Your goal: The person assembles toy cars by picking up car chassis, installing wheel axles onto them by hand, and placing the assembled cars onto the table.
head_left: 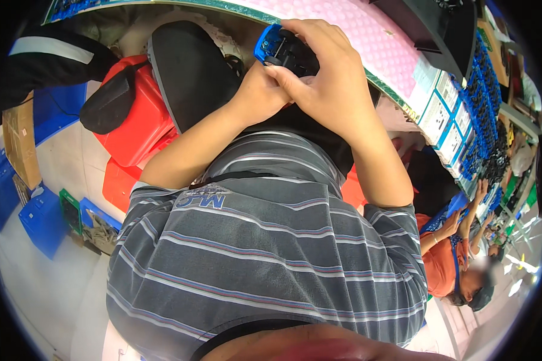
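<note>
A small blue and black plastic part (276,48) is held over my lap at the edge of the workbench. My right hand (328,78) wraps over its top with fingers curled around it. My left hand (260,93) comes in from below, its fingers pressed against the underside of the same part. Much of the part is hidden by my right hand. My striped grey shirt fills the lower half of the view.
A pink bubble-wrap sheet (367,30) covers the workbench. A row of white and blue boxes (445,123) and blue parts (482,102) runs along the right. Red crates (140,126) stand to my left, blue crates (42,219) on the floor. Another person in orange (442,259) works at lower right.
</note>
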`<state>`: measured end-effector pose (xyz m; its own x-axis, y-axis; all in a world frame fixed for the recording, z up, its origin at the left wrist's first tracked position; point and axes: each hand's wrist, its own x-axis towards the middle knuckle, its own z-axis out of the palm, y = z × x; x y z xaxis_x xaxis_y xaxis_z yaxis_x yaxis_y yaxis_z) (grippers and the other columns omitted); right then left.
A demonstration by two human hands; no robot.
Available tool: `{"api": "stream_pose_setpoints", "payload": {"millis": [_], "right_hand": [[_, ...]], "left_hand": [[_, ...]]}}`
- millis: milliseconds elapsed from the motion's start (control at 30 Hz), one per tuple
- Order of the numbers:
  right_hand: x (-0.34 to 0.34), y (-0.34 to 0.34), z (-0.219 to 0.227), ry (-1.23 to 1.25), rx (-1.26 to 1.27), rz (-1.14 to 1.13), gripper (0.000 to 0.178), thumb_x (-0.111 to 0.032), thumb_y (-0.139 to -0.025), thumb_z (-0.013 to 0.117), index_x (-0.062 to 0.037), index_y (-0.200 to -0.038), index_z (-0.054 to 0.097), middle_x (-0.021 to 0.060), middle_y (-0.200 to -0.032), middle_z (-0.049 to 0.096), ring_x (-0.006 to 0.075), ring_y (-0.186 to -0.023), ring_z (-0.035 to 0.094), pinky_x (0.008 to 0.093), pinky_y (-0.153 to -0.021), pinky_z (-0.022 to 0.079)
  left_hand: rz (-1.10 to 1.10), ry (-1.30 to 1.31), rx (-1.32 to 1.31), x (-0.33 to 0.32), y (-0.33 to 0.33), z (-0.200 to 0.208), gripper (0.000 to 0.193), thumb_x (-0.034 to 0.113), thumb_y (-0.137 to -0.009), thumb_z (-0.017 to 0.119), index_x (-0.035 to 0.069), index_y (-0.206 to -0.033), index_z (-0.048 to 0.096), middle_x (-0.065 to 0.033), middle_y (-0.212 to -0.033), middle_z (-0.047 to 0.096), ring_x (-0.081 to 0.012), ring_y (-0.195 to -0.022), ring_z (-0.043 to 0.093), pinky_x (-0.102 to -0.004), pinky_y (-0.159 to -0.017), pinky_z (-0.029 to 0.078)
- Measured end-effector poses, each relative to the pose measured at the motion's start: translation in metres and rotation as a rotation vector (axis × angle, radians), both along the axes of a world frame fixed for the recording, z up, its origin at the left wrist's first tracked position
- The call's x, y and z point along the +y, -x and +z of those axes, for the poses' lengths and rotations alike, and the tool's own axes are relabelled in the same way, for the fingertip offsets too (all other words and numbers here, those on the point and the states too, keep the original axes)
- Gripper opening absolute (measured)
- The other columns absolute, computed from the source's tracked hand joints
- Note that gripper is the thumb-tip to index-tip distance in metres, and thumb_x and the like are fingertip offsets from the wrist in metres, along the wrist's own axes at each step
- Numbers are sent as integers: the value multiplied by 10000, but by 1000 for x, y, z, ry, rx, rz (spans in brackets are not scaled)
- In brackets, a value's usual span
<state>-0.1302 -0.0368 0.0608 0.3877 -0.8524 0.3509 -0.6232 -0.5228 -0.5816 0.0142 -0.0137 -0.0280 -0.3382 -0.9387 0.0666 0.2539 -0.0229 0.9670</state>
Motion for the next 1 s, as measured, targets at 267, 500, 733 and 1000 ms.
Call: {"api": "stream_pose_setpoints", "payload": {"millis": [267,500,733,1000], "right_hand": [[-40,50,-14,249,-55,-63,328,-122,-826,807,0,-1107,691,135,-1002,704,264,-890,685,338,-826,536],[-51,77,-47,50,-69,-396,157,-81,-887,721,6,-1017,710,134,-931,671,262,-826,662,325,-756,533],[-58,67,-45,106,129,-299,159,-49,-877,702,10,-1025,691,157,-950,617,330,-846,618,389,-760,511],[-58,63,-39,82,146,-327,165,-44,-875,701,12,-1029,688,150,-948,610,304,-837,617,367,-736,510]], "left_hand": [[18,-195,262,-1,-43,18,698,98,-957,724,45,-1506,296,-100,-1145,638,-160,-947,669,-314,-790,568],[431,-198,508,-16,-133,5,364,122,-1036,589,73,-1366,442,-97,-1279,610,-224,-1158,641,-434,-977,542],[759,-19,131,-77,-259,49,334,206,-1038,614,30,-1299,500,-99,-1164,662,-193,-1059,674,-384,-880,567],[991,24,-431,-198,-476,73,509,304,-1015,650,-74,-1347,575,-76,-1087,705,-106,-866,615,-239,-718,462]]}}
